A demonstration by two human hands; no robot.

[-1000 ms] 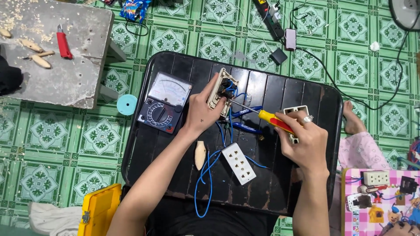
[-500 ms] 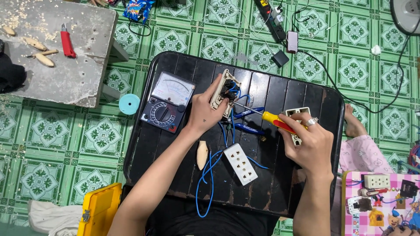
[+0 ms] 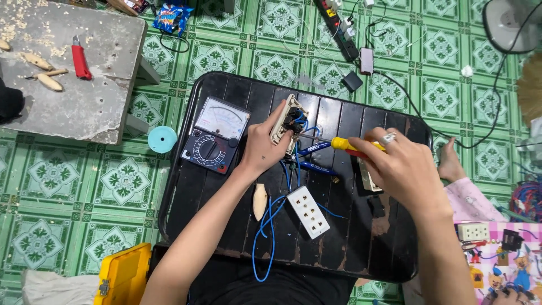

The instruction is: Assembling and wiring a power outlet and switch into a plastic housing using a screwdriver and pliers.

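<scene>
screwdriver [image 3: 353, 148] pinched in my right hand [image 3: 403, 169], tip at the switch plate [image 3: 285, 121] my left hand [image 3: 262, 148] grips upright on the black table [image 3: 395, 243]; terminal screws seem underway; next needs the blue wires [image 3: 271, 226] seated steady.

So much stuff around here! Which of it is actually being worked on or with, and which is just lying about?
In use:
- left hand holding the socket plate
- right hand with the yellow-handled screwdriver
- blue wires

Lying about:
- multimeter
- white outlet block
- red knife on the grey slab
- yellow case
- power strip on the floor
</scene>
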